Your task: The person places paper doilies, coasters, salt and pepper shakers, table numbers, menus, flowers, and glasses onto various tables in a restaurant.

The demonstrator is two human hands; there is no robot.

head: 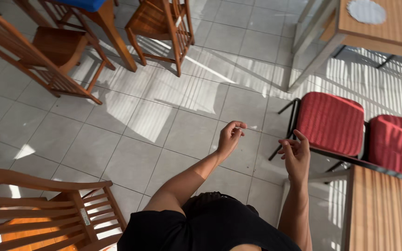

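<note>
From my feed I look straight down at both hands raised over a grey tiled floor (131,116) striped with sunlight. My left hand (231,135), just right of the middle of the frame, has its fingers curled inward with the tips drawn toward the thumb; it grasps nothing that I can make out. My right hand (296,153), a little further right and slightly lower, is loosely spread, fingers bent and apart, and it too is empty. The two hands are near each other but not touching. Closest to the right hand is a red padded chair (331,122) on a dark metal frame, just beside it at the right of the frame, with a second red chair (398,144) next to that at the far right edge. A wooden worktop (382,211) fills the lower right corner, below the right hand, and another worktop (387,32) carrying a pale round mat (366,11) sits in the upper right. Wooden slatted chairs stand in the upper left (38,51), upper middle (164,28) and lower left (47,209). A black shirt (210,227) shows at the bottom centre.
</note>
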